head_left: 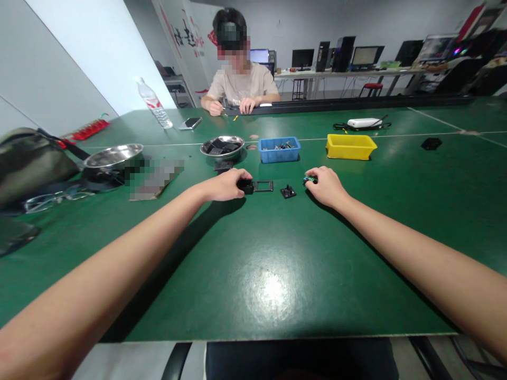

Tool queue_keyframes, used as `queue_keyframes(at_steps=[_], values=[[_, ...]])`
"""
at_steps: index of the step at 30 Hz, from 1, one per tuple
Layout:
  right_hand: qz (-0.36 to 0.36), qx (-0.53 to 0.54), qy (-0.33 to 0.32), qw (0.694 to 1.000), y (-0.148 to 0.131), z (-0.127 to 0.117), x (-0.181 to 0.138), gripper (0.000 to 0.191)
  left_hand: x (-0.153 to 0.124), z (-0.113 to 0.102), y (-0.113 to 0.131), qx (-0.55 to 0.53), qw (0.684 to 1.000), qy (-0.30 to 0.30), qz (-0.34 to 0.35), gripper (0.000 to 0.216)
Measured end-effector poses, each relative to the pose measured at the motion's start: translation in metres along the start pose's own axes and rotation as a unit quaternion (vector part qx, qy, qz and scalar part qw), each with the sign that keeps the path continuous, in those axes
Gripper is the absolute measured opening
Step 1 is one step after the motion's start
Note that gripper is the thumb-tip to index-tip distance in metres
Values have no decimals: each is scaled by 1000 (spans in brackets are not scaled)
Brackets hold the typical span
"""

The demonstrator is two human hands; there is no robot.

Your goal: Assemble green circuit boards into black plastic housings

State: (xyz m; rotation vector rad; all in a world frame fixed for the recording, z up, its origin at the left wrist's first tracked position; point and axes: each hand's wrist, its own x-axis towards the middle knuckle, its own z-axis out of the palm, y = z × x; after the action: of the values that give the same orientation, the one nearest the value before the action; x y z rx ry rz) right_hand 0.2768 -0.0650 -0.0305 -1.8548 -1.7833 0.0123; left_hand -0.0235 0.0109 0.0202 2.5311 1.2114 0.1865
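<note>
My left hand (226, 186) is closed around a small black plastic part (246, 186), close to the tabletop. Beside that part lies a flat black rectangular frame (263, 186); whether the two are joined I cannot tell. A small black square piece with an upright post (288, 191) rests between my hands. My right hand (325, 186) pinches a small green circuit board (309, 180), partly hidden by the fingers. Just beyond my left hand is another dark flat piece (223, 166).
Behind the hands stand a metal bowl of black parts (222, 154), a blue bin of small parts (279, 154) and a yellow bin (351, 149). An empty-looking metal bowl (113, 157), glasses (59, 199) and a bag (31, 161) are left. A person (240, 87) works across the green table (273, 311).
</note>
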Motion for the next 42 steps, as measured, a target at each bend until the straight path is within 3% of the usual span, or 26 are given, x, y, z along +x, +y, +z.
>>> queue_keyframes(at_steps=[3,7,12,19,30,34,39,42], values=[[1,-7,14,1000,2,2,1,31,-10,5,-11,-31,999,39,20,46],[7,-7,11,1000,2,0,1,35,-19,20,-18,-68,991,116,25,44],[15,-1,8,1000,2,-4,1,41,-18,28,-17,-55,983,165,60,44],[4,15,30,999,5,-2,-1,44,-20,24,-11,-3,978,177,109,42],[-14,28,59,998,5,1,-4,39,-20,26,-12,3,978,178,109,42],[-88,29,59,994,-11,-8,-12,30,-20,25,-11,-11,981,167,97,41],[-285,84,-64,953,-26,-12,-22,24,-21,25,-9,-11,985,152,75,40],[-310,87,-97,942,-27,-7,-24,25,-22,24,-9,-8,986,148,73,38]])
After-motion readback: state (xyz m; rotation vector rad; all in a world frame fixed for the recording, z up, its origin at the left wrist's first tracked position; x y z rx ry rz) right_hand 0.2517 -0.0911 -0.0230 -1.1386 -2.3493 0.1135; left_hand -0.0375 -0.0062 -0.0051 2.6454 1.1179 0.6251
